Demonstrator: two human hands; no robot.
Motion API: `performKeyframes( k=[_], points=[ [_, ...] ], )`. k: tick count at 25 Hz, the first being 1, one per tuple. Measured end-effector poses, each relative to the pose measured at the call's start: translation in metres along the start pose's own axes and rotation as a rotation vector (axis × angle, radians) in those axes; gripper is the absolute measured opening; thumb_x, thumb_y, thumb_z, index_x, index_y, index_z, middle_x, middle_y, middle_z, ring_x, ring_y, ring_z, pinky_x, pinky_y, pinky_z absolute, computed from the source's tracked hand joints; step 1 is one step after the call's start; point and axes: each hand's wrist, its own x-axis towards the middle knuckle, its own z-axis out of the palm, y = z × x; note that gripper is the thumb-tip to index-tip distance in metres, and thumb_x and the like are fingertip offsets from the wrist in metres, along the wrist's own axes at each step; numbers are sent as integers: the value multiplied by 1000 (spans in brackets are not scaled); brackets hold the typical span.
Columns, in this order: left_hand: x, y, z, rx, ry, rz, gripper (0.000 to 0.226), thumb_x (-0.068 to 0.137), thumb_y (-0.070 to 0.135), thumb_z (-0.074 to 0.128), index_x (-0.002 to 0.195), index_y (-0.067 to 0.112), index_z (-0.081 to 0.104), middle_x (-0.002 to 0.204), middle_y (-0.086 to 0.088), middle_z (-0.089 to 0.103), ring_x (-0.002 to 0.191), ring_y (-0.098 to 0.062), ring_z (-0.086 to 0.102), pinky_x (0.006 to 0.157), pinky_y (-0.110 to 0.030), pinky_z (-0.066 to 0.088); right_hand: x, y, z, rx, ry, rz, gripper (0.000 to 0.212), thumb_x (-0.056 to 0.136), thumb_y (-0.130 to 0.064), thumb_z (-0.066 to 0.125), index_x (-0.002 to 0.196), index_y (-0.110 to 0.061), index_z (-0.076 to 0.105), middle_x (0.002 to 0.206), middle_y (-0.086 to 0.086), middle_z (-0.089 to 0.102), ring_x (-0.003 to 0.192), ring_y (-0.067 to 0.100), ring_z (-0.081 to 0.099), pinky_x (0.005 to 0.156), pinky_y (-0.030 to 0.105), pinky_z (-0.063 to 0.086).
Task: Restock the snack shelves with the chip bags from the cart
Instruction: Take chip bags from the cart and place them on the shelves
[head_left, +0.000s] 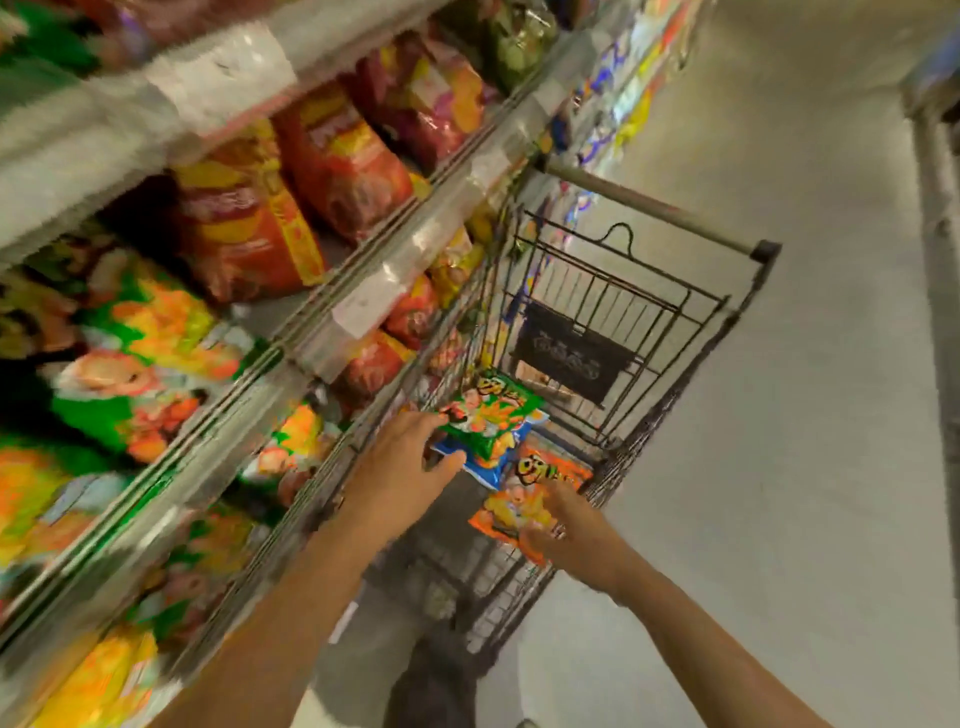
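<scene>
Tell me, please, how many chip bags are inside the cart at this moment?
3 visible. A green bag on top, at the left hand; a blue bag under it; an orange bag at the right hand. More may be hidden below.

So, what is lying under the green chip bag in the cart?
A blue bag shows beneath the green chip bag, only its edges visible. Anything deeper in the cart is covered.

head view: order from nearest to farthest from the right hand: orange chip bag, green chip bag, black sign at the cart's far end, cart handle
1. orange chip bag, under the right hand itself, in the cart.
2. green chip bag, just beyond, by the left hand.
3. black sign, on the cart's far end.
4. cart handle, farthest, past the sign.
</scene>
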Motion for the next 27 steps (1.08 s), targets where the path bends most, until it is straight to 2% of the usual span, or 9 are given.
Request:
performKeyframes(
  k=[5, 7, 9, 11, 15, 17, 20, 24, 27],
  points=[
    [142, -44, 67, -2, -215, -119, 56, 95, 37, 67, 143, 13, 50, 139, -13, 51, 131, -30, 48, 98, -26, 35, 108, 39, 37, 510, 87, 472, 87, 91, -31, 73, 159, -17, 21, 149, 11, 46, 127, 27, 53, 88, 30, 48],
    [190, -63, 104, 11, -269, -137, 58, 93, 33, 70, 143, 13, 50, 137, -15, 50, 127, -31, 50, 96, -25, 35, 160, 62, 60, 687, 156, 626, 77, 91, -21, 74, 153, -8, 30, 146, 16, 51, 109, 27, 61, 73, 25, 52],
    [226, -81, 142, 32, -318, -141, 59, 91, 31, 72, 143, 12, 50, 137, -18, 49, 128, -34, 50, 103, -32, 37, 203, 89, 79, 814, 283, 725, 51, 89, -7, 73, 135, -3, 50, 135, 20, 60, 101, 30, 65, 75, 31, 57],
    [250, -97, 178, 67, -323, -156, 61, 93, 39, 68, 143, 11, 47, 139, -20, 46, 128, -35, 49, 103, -37, 39, 235, 115, 92, 851, 303, 824, 47, 87, -10, 74, 129, -5, 53, 131, 18, 61, 112, 36, 65, 90, 46, 57],
    [271, -126, 222, 232, -365, -271, 78, 99, 55, 48, 158, 12, 20, 159, -21, 27, 142, -40, 36, 111, -49, 36, 267, 149, 109, 714, 361, 990, 80, 75, -42, 84, 141, -12, 48, 137, 15, 56, 121, 30, 58, 95, 46, 54],
    [279, -142, 231, 299, -430, -318, 88, 97, 54, 54, 161, 14, 9, 165, -19, 16, 148, -40, 28, 116, -51, 31, 275, 160, 120, 569, 368, 1086, 104, 67, -50, 87, 149, -9, 36, 146, 15, 49, 134, 32, 49, 109, 48, 45],
    [293, -158, 238, 294, -483, -352, 114, 84, 57, 72, 161, 11, 2, 167, -17, 15, 151, -37, 24, 120, -50, 28, 282, 181, 139, 653, 347, 1138, 108, 67, -35, 90, 150, -4, 29, 149, 18, 45, 136, 35, 47, 111, 48, 43],
    [294, -165, 250, 141, -596, -498, 112, 63, 62, 86, 147, 2, 42, 149, -18, 48, 131, -33, 51, 94, -32, 47, 284, 188, 150, 830, 386, 1126, 75, 61, -19, 95, 124, -1, 59, 106, 18, 73, 93, 35, 73, 80, 49, 61],
    [275, -159, 248, 5, -592, -552, 88, 61, 56, 90, 121, -1, 63, 127, -20, 64, 112, -33, 63, 88, -38, 56, 278, 174, 134, 859, 364, 1096, 51, 60, -27, 93, 101, -3, 71, 92, 17, 76, 65, 25, 65, 60, 35, 53]
  ],
)
